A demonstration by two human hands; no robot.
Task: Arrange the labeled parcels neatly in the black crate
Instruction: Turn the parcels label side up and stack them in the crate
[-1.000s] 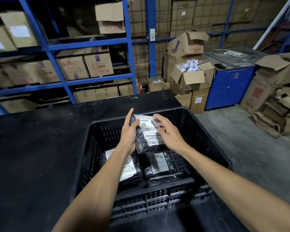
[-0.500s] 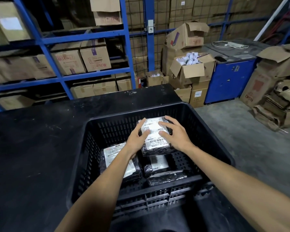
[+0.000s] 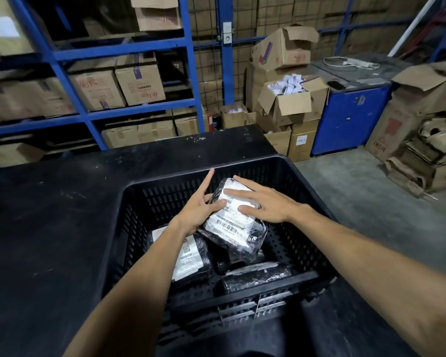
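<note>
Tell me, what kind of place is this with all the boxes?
Probably a warehouse or parcel packing room. Blue metal shelves hold cardboard boxes, more boxes pile on the floor, and two hands are putting a labeled parcel into a black crate.

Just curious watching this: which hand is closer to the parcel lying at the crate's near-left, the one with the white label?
Left. The left hand sits just above that near-left parcel, its wrist crossing over it. The right hand is farther right, resting on the held parcel.
</note>
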